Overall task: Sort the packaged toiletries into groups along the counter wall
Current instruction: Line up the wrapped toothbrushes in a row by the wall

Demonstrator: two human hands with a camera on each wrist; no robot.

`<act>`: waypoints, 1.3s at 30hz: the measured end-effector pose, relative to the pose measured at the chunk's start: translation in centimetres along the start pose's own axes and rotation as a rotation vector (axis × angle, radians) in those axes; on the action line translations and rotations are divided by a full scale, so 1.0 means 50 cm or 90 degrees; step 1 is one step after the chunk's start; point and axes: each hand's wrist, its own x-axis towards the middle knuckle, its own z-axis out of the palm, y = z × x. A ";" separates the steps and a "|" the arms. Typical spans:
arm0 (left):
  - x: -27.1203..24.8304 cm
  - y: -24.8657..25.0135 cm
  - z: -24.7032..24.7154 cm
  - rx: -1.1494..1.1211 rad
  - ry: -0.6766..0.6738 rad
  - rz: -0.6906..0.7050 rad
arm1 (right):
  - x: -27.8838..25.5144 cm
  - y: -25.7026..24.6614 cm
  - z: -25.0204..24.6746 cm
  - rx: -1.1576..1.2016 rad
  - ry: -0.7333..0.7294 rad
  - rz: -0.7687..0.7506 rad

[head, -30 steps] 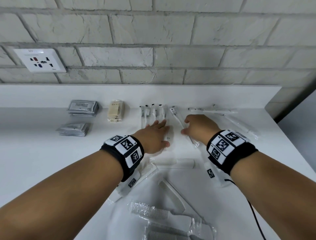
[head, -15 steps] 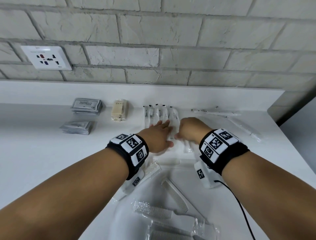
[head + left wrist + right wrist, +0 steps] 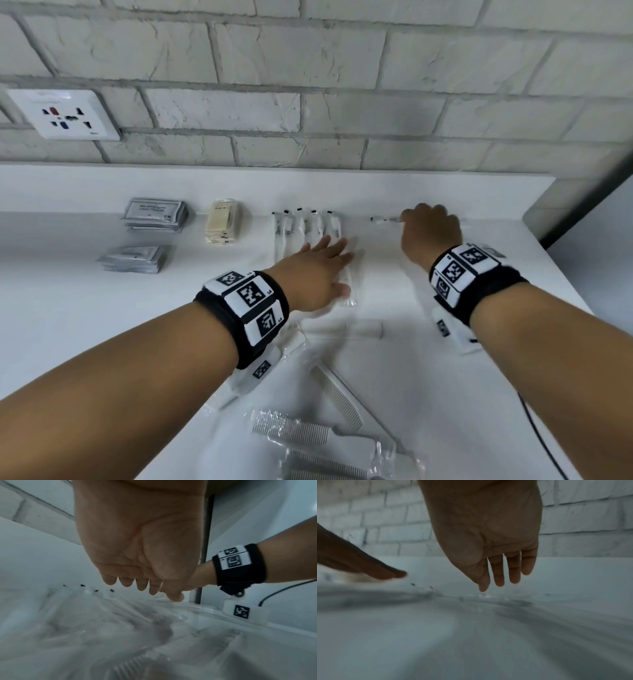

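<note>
Several clear-wrapped toothbrushes lie in a row against the counter wall. My left hand rests flat on their near ends with its fingers straight; the left wrist view shows the left hand just above the wrappers. My right hand is farther right near the wall, over another wrapped toothbrush. In the right wrist view the right hand hangs with straight fingers and holds nothing. Whether it touches the wrapper is unclear.
Two stacks of grey sachets and a beige packet pile sit at the left by the wall. Wrapped combs lie near me. A wall socket is upper left. The counter edge runs along the right.
My right hand left the toothbrush row and moved right and toward the wall. The toothbrush it was sliding now lies in the row. The left hand stays on the row.
</note>
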 end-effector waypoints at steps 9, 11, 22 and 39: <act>0.022 0.008 0.010 0.037 -0.048 -0.013 | 0.043 0.056 0.001 -0.125 0.097 -0.040; 0.023 0.006 0.008 0.034 -0.051 -0.010 | 0.046 0.049 -0.018 -0.088 0.096 -0.058; 0.017 0.008 0.005 0.008 -0.066 -0.024 | 0.046 0.050 0.008 -0.177 -0.016 -0.109; 0.013 0.003 -0.001 0.014 -0.078 -0.026 | -0.016 -0.070 0.007 0.539 -0.393 0.164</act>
